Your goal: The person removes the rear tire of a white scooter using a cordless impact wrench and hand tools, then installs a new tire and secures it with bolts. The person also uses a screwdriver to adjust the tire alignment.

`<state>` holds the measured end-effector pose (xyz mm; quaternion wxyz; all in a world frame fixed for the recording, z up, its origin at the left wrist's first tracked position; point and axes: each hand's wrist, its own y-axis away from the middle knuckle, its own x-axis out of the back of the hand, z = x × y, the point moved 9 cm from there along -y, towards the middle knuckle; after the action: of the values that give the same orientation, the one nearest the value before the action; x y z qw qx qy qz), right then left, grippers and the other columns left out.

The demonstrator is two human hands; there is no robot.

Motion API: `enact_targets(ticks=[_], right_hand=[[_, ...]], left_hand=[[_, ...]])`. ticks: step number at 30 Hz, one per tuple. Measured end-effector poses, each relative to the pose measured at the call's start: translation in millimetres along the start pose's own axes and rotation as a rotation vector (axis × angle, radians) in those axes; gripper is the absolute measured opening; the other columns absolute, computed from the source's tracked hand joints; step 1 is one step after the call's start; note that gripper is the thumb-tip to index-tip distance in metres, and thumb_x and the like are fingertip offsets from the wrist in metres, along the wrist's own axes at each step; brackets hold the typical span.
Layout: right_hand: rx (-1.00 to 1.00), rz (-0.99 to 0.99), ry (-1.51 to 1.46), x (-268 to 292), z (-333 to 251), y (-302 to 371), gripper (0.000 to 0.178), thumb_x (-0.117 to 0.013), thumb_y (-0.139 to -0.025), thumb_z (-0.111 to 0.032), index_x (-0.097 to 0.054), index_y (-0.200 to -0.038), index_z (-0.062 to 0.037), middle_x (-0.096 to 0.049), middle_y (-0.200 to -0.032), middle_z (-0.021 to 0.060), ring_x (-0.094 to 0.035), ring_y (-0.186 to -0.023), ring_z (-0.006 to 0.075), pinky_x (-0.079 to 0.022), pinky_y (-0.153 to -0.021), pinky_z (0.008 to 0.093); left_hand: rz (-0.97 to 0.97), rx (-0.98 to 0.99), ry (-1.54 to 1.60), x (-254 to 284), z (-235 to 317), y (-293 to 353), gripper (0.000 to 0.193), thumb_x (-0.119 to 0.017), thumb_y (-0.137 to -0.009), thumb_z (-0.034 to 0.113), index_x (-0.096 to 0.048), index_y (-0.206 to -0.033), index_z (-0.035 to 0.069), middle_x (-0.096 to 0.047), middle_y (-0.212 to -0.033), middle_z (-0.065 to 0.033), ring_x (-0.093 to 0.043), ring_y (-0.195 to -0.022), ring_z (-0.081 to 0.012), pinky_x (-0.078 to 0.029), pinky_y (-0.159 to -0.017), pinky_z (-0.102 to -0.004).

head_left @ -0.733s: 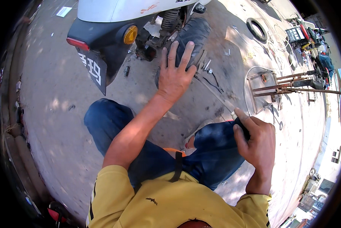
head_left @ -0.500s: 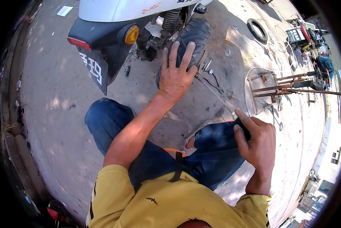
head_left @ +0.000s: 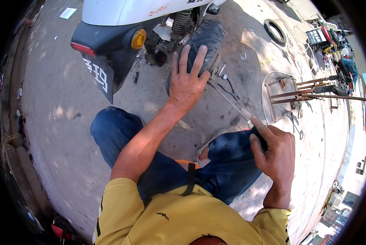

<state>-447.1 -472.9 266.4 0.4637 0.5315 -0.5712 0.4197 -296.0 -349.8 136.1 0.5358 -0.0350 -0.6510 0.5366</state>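
Observation:
My left hand (head_left: 187,81) lies with spread fingers on the black rear tyre (head_left: 208,36) of a white and dark scooter (head_left: 122,12). It grips nothing. In my right hand (head_left: 275,151), by my right knee, is the dark handle of what looks like a long screwdriver (head_left: 231,103). Its thin shaft runs up and left to the tyre's near right side. How the tip meets the tyre is hidden or too small to tell. A coil spring (head_left: 181,21) and an orange reflector (head_left: 138,38) are to the left of the tyre.
A small dark cylindrical part (head_left: 135,77) lies on the ground left of my left hand. Thin black pieces (head_left: 228,90) lie right of the tyre. Farther right are a metal stand with rods (head_left: 281,97), a loose tyre (head_left: 275,32), hoses and a tool pile (head_left: 328,38).
Very little differs. The scooter and my left hand appear slightly farther left in the picture. My right hand keeps its hold on the screwdriver.

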Motion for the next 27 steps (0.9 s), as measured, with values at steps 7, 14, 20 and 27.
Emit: enact_targets(ticks=[7, 14, 20, 27], right_hand=[[-0.001, -0.002, -0.003, 0.2, 2.5, 0.3, 0.037, -0.072, -0.085, -0.016, -0.073, -0.121, -0.0069, -0.061, -0.068, 0.0093, -0.06, -0.058, 0.0327, -0.041, -0.055, 0.0444], [-0.001, -0.015, 0.017, 1.6, 0.6, -5.6, 0.037, -0.072, -0.085, -0.016, -0.074, -0.121, -0.007, -0.061, -0.068, 0.0094, -0.061, -0.058, 0.0324, -0.041, -0.055, 0.0435], [0.035, -0.009, 0.02, 0.5, 2.0, -4.5, 0.037, -0.072, -0.084, -0.015, -0.074, -0.121, -0.0067, -0.062, -0.068, 0.0113, -0.061, -0.057, 0.033, -0.042, -0.053, 0.043], [0.054, -0.037, 0.015, 4.2, -1.6, -11.3, 0.037, -0.07, -0.085, -0.011, -0.074, -0.121, -0.0034, -0.058, -0.064, 0.0126, -0.056, -0.05, 0.031, -0.04, -0.05, 0.0411]], left_hand=[[0.026, -0.01, 0.012, -0.9, 1.0, -0.2, 0.014, -0.074, -0.085, 0.014, -0.064, -0.077, 0.008, -0.039, -0.161, -0.0097, -0.039, -0.143, -0.0483, -0.042, -0.109, -0.0706], [0.03, -0.014, -0.036, 0.3, -1.6, -2.4, 0.016, -0.077, -0.083, 0.015, -0.064, -0.076, 0.01, -0.044, -0.158, -0.0091, -0.042, -0.142, -0.047, -0.044, -0.109, -0.067], [0.05, -0.007, 0.021, 5.6, -3.2, -0.1, 0.015, -0.075, -0.082, 0.015, -0.062, -0.074, 0.01, -0.042, -0.16, -0.0091, -0.043, -0.141, -0.047, -0.045, -0.108, -0.0669], [0.07, 0.005, 0.038, 6.1, -5.0, 3.8, 0.014, -0.074, -0.081, 0.018, -0.064, -0.076, 0.01, -0.043, -0.16, -0.009, -0.042, -0.143, -0.0465, -0.044, -0.108, -0.0671]])
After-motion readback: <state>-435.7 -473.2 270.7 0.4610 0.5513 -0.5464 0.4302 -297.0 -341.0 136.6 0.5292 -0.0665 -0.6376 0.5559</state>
